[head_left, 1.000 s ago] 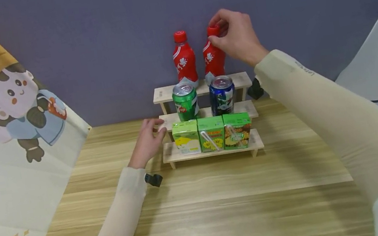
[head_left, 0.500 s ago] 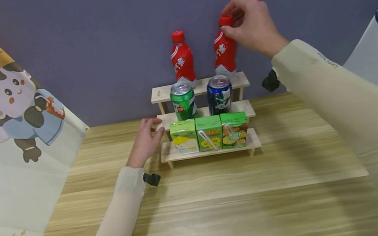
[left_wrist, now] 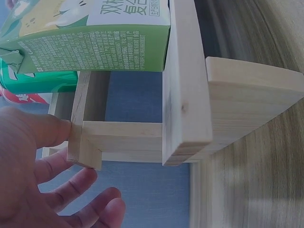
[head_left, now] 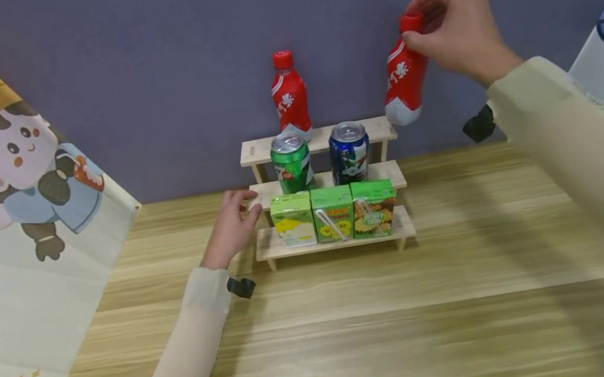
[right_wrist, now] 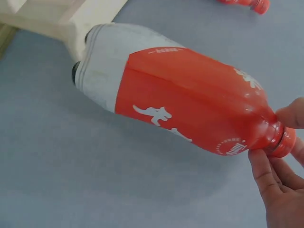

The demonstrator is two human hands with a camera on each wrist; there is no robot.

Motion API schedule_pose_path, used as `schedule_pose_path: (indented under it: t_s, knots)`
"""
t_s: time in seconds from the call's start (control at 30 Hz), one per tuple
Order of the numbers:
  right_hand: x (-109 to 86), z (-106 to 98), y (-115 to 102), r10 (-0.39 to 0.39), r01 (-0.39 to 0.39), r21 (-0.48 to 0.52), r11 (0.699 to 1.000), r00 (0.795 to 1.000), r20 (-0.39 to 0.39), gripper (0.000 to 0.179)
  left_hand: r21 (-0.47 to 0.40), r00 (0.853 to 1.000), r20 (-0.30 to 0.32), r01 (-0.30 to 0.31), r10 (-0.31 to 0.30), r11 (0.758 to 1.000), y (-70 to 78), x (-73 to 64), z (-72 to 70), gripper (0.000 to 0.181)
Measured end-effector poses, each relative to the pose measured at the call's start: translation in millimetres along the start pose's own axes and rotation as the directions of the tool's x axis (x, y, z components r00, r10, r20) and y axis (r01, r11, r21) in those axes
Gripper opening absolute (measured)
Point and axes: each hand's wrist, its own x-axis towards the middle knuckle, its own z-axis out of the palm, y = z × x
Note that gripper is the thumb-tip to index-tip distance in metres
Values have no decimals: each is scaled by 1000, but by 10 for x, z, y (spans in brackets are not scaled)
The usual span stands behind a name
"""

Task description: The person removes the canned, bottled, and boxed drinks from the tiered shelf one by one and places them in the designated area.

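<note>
In the head view my right hand (head_left: 462, 27) grips a red-labelled plastic bottle (head_left: 405, 78) by its neck and cap. The bottle leans, its pale base just off the right end of the top step of a wooden stepped stand (head_left: 255, 151). Thumb and fingers close around the red cap (right_wrist: 283, 143) in the right wrist view. My left hand (head_left: 228, 229) pinches the left end of the middle step (left_wrist: 81, 152), thumb on one side and index finger on the other, remaining fingers loosely bent. A matching red bottle (head_left: 291, 102) stands upright on the top step's left half.
A green can (head_left: 293, 167) and a blue can (head_left: 350, 155) occupy the middle step. Three drink cartons, led by a pale green one (head_left: 294, 225), line the bottom step. Behind rises a grey-blue wall (head_left: 173, 71); the stand sits on a wood-grain table (head_left: 330, 340).
My right hand has carried the red bottle rightward off the top step, and the bottle has tilted more. My left hand stays at the middle step.
</note>
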Motion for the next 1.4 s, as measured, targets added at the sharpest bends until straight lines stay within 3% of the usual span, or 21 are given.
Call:
schedule_pose_path:
  t_s: [0.37,0.87,1.4]
  knots:
    - [-120,43,399,57,-56,-17,998,995,84,43,-1,1000,-9,2,-2,1000,-21,-6,-25,35]
    - [-301,451,823,62,-65,7,998,979,193,39,20,1000,-27,-9,9,1000,-24,6,-10,33]
    - [-456,894,1134,76,-95,70,993,968,239,35,15,1000,-29,-4,5,1000,-40,17,-3,34]
